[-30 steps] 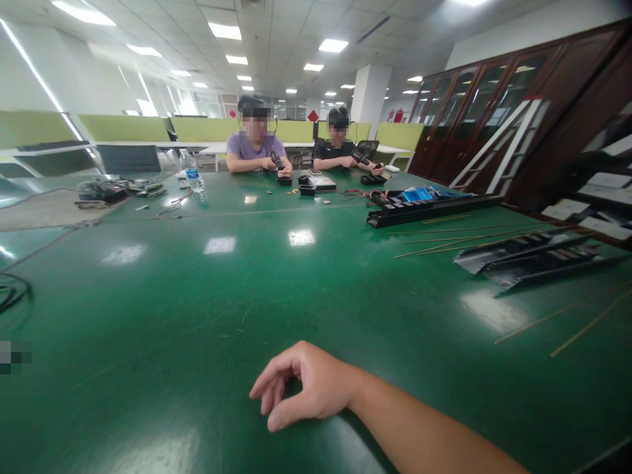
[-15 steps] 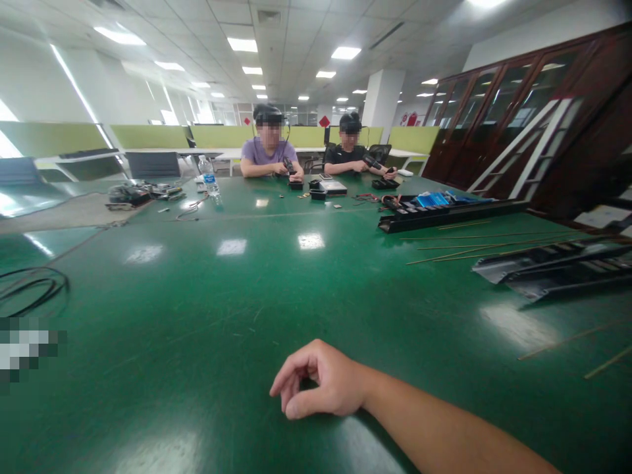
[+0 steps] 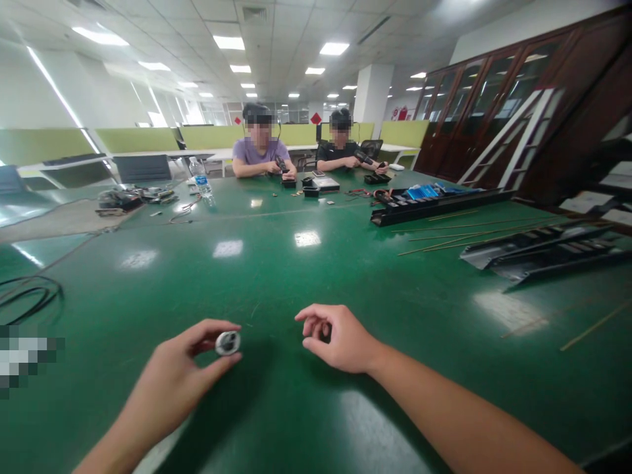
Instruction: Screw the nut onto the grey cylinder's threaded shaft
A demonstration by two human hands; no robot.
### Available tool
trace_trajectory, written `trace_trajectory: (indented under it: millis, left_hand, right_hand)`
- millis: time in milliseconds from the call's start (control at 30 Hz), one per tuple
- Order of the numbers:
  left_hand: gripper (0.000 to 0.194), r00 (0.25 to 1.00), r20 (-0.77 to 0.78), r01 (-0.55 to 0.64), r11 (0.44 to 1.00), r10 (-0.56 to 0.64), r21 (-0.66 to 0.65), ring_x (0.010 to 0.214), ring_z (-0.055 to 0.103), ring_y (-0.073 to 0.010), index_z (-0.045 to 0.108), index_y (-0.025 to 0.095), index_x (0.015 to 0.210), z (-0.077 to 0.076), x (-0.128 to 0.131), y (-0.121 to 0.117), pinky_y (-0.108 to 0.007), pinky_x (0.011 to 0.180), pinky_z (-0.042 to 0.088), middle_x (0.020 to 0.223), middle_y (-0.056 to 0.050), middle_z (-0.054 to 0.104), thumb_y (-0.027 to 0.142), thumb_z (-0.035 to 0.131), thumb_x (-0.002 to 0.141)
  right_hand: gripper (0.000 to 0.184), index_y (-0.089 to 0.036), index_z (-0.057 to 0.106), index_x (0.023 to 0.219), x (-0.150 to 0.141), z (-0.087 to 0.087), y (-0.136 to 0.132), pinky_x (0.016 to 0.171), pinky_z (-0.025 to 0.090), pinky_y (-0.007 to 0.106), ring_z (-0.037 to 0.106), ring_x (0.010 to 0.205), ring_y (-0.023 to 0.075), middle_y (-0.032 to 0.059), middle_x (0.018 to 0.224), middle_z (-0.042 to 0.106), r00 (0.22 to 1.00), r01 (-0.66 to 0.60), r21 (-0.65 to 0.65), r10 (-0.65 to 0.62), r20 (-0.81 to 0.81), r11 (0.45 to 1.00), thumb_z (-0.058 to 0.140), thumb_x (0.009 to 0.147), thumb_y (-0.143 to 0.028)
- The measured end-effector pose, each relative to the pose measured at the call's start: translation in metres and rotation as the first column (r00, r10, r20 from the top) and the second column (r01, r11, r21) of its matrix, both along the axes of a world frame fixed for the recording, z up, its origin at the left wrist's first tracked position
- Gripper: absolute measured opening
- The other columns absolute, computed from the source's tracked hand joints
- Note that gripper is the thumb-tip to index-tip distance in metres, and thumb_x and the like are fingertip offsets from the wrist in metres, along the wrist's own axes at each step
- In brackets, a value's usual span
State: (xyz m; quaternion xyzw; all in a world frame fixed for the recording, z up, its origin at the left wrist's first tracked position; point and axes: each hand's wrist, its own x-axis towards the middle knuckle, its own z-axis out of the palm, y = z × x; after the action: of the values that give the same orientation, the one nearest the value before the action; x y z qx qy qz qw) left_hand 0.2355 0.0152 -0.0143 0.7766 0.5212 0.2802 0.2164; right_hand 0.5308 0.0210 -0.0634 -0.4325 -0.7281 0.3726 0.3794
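My left hand [image 3: 182, 375] is raised over the near part of the green table [image 3: 276, 276] and pinches a small round silvery disc [image 3: 228, 343] between thumb and forefinger. A short way to the right, my right hand [image 3: 336, 336] hovers just above the table with its fingers loosely curled and nothing visible in them. The two hands are about a hand's width apart.
Two people [image 3: 296, 148] sit at the far end handling small black devices. A water bottle [image 3: 203, 184], black trays [image 3: 434, 204] [image 3: 538, 250], thin wooden rods [image 3: 464, 240], a coiled black cable [image 3: 29, 296] and a heap of parts [image 3: 128, 196] lie around the table.
My left hand has come into view from below, holding the small disc. My right hand has lifted and moved forward, toward the left hand.
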Motion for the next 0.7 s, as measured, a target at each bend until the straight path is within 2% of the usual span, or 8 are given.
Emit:
trace_trajectory:
  millis: [33, 100, 200, 333, 400, 467, 567, 700]
  left_hand:
    - [0.032, 0.997, -0.006, 0.076, 0.996, -0.076, -0.054, 0.090, 0.070, -0.0199, 0.068, 0.026, 0.109, -0.002, 0.021, 0.009, -0.032, 0.083, 0.057, 0.100, 0.000, 0.073, 0.038, 0.073, 0.080]
    - [0.028, 0.985, -0.011, 0.173, 0.983, -0.174, -0.063, 0.092, 0.068, -0.0194, 0.069, 0.027, 0.108, -0.007, 0.057, 0.022, -0.032, 0.086, 0.054, 0.101, 0.000, 0.072, 0.032, 0.072, 0.081]
    - [0.027, 0.956, -0.001, 0.294, 0.956, -0.294, -0.027, 0.097, 0.065, -0.0187, 0.067, 0.027, 0.113, -0.021, 0.080, 0.029, -0.031, 0.089, 0.051, 0.105, -0.002, 0.069, 0.030, 0.067, 0.086]
    - [0.036, 0.911, -0.020, 0.411, 0.911, -0.411, 0.010, 0.104, 0.062, -0.0175, 0.058, 0.028, 0.131, -0.045, 0.070, 0.032, -0.030, 0.092, 0.050, 0.118, -0.005, 0.064, 0.029, 0.055, 0.095]
    - [0.040, 0.919, -0.030, 0.395, 0.918, -0.394, 0.040, 0.107, 0.062, -0.0175, 0.055, 0.028, 0.134, -0.054, 0.063, 0.034, -0.030, 0.094, 0.050, 0.121, -0.005, 0.063, 0.029, 0.057, 0.094]
    - [0.043, 0.949, -0.021, 0.316, 0.945, -0.315, 0.082, 0.107, 0.063, -0.0181, 0.055, 0.028, 0.132, -0.061, 0.061, 0.035, -0.031, 0.096, 0.049, 0.119, -0.004, 0.065, 0.029, 0.064, 0.090]
    - [0.034, 0.968, -0.002, 0.249, 0.962, -0.250, 0.108, 0.099, 0.065, -0.0176, 0.060, 0.026, 0.118, -0.063, 0.064, 0.035, -0.030, 0.091, 0.051, 0.109, -0.001, 0.069, 0.028, 0.070, 0.085]
    - [0.024, 0.954, 0.027, 0.293, 0.948, -0.298, 0.121, 0.092, 0.066, -0.0152, 0.061, 0.027, 0.109, -0.058, 0.068, 0.031, -0.027, 0.084, 0.052, 0.101, 0.001, 0.069, 0.028, 0.068, 0.086]
  right_hand:
    - [0.038, -0.017, 0.065, 0.113, 0.003, 0.001, 0.000, 0.062, 0.045, 0.024, 0.060, 0.064, 0.0101, 0.0023, 0.088, 0.069, 1.000, -0.002, 0.014, 0.002, 0.031, 1.000, 0.067, 0.075, -0.015]
    - [0.047, -0.019, 0.061, 0.119, 0.008, 0.003, 0.001, 0.063, 0.046, 0.024, 0.061, 0.066, 0.0105, 0.0021, 0.093, 0.068, 0.994, -0.038, 0.013, 0.036, 0.099, 0.999, 0.070, 0.073, -0.016]
    - [0.066, -0.022, 0.054, 0.128, 0.013, 0.004, 0.001, 0.066, 0.048, 0.026, 0.062, 0.071, 0.0130, 0.0013, 0.094, 0.069, 0.981, -0.111, -0.017, 0.112, 0.158, 0.994, 0.078, 0.067, -0.021]
    - [0.063, -0.022, 0.053, 0.126, 0.012, 0.001, 0.003, 0.063, 0.047, 0.025, 0.061, 0.068, 0.0124, 0.0010, 0.093, 0.068, 0.992, -0.078, -0.035, 0.081, 0.100, 0.996, 0.079, 0.069, -0.025]
    - [0.053, -0.021, 0.058, 0.119, 0.009, -0.002, 0.004, 0.063, 0.046, 0.024, 0.060, 0.066, 0.0118, 0.0008, 0.091, 0.067, 0.995, -0.046, -0.011, 0.046, 0.085, 0.999, 0.078, 0.070, -0.024]
    - [0.043, -0.020, 0.062, 0.111, 0.006, -0.003, 0.004, 0.063, 0.046, 0.024, 0.060, 0.067, 0.0121, 0.0004, 0.088, 0.068, 0.997, -0.016, 0.023, 0.014, 0.082, 1.000, 0.077, 0.071, -0.023]
    - [0.038, -0.019, 0.066, 0.107, 0.004, -0.003, 0.003, 0.067, 0.047, 0.025, 0.061, 0.073, 0.0133, 0.0008, 0.090, 0.068, 0.997, 0.029, 0.067, -0.034, 0.075, 0.997, 0.076, 0.071, -0.021]
    - [0.038, -0.020, 0.069, 0.107, 0.005, -0.003, 0.002, 0.070, 0.047, 0.025, 0.061, 0.076, 0.0141, 0.0013, 0.092, 0.068, 0.992, 0.029, 0.104, -0.041, 0.115, 0.994, 0.077, 0.070, -0.021]
